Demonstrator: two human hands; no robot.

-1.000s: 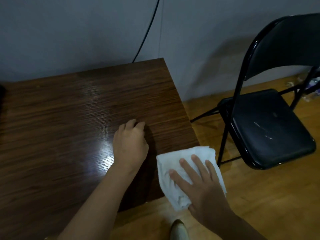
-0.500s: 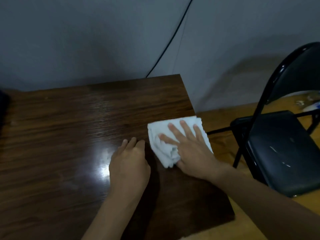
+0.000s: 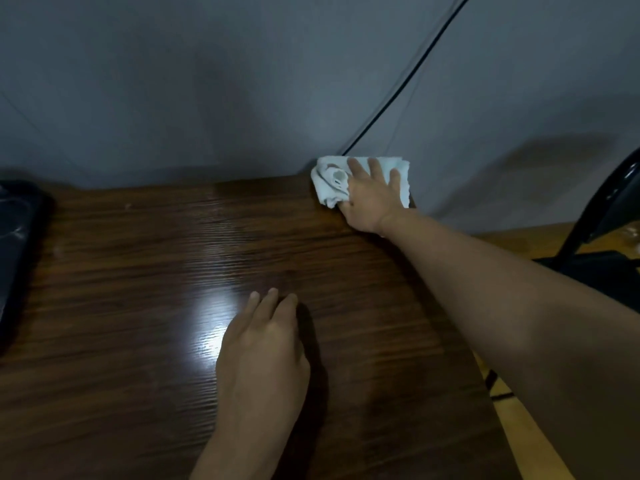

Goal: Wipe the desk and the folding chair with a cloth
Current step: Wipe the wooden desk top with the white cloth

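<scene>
Cloth (image 3: 363,180) under right hand (image 3: 372,199), desk (image 3: 138,271) far corner

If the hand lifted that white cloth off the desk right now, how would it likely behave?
The cloth would probably go floppy: it lies bunched in soft folds under the right hand. It looks light, being thin at its ragged edge. Pushed, it should slide easily, since the desk looks glossy, though it may bunch further.
</scene>
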